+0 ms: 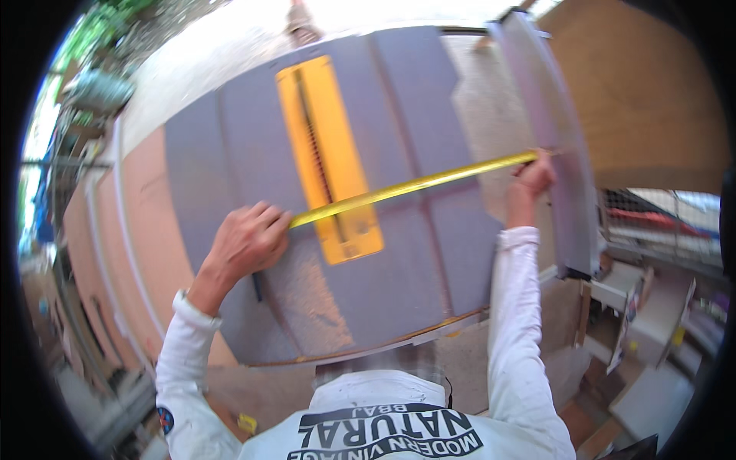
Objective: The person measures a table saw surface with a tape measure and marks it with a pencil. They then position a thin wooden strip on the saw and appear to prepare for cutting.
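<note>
A grey table saw (408, 245) with a yellow insert plate (354, 241) and a dark toothed blade in its slot lies beneath both hands. A yellow tape measure (414, 184) is stretched crosswise over the plate. My left hand (245, 238), left of the plate, is closed on the tape's near-left end; whether the case is under the fingers is hidden. My right hand (530, 178) grips the tape's other end beside the long metal fence (571, 218) at the right.
A pinkish board (142, 230) with pale strips extends left of the saw. A brown panel (652, 100) lies beyond the fence. Pale board pieces (644, 330) are piled at lower right, below a wire mesh (632, 215). Someone's foot (303, 31) shows at the top.
</note>
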Tool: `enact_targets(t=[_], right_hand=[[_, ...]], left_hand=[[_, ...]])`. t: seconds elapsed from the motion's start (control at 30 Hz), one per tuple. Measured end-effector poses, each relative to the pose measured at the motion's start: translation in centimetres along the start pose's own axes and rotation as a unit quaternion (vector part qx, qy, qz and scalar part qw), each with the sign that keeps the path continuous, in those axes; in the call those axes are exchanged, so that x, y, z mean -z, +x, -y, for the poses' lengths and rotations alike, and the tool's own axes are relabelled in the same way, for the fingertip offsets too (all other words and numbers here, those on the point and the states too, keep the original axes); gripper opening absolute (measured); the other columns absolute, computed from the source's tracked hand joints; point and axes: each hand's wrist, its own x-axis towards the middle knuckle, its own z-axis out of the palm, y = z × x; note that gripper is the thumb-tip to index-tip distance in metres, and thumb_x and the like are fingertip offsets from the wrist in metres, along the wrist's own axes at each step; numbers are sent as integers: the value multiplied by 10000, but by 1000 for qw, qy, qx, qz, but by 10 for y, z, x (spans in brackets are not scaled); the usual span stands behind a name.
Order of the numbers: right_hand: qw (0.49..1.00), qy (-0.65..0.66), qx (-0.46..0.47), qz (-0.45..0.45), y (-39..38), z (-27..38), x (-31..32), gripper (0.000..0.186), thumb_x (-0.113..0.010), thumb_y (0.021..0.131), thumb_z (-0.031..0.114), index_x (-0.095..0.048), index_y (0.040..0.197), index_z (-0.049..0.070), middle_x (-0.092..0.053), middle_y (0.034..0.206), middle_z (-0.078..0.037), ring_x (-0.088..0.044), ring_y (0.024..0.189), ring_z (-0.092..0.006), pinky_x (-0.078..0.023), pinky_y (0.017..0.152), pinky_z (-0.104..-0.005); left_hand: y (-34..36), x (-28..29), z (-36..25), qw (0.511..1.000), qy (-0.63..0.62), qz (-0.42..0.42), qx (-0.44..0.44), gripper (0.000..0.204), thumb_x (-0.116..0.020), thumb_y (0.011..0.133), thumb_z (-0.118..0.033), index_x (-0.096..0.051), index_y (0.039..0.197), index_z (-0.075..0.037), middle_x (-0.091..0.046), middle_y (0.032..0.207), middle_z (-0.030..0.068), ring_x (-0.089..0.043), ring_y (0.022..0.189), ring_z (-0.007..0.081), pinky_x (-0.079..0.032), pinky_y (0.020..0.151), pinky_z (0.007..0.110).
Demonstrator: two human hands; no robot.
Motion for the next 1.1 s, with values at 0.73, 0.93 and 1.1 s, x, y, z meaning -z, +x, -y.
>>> enact_targets(t=[0.73,0.93,1.1], right_hand=[[1000,4,21,-15,-1,13,-3,240,-613,900,177,-655,919,-59,-604,702,-97,-516,490,-146,-400,417,-285],[1000,12,17,-8,-2,16,-3,227,-610,907,169,-648,931,-54,-594,695,-91,-499,484,-139,-383,420,-288],[999,11,30,0,-1,14,-4,225,-608,913,171,-646,929,-50,-580,686,-88,-489,478,-143,-369,422,-294]], left_hand=[[-2,-19,-1,999,25,-13,17,168,-725,758,-62,-709,913,2,-638,804,44,-627,725,168,-526,576,312],[-3,-19,1,1000,26,-9,15,189,-719,746,-59,-713,922,7,-636,802,46,-630,736,169,-527,578,308],[1,-17,3,1000,21,-6,18,216,-724,735,-42,-721,944,13,-651,823,51,-630,729,175,-520,569,309]])
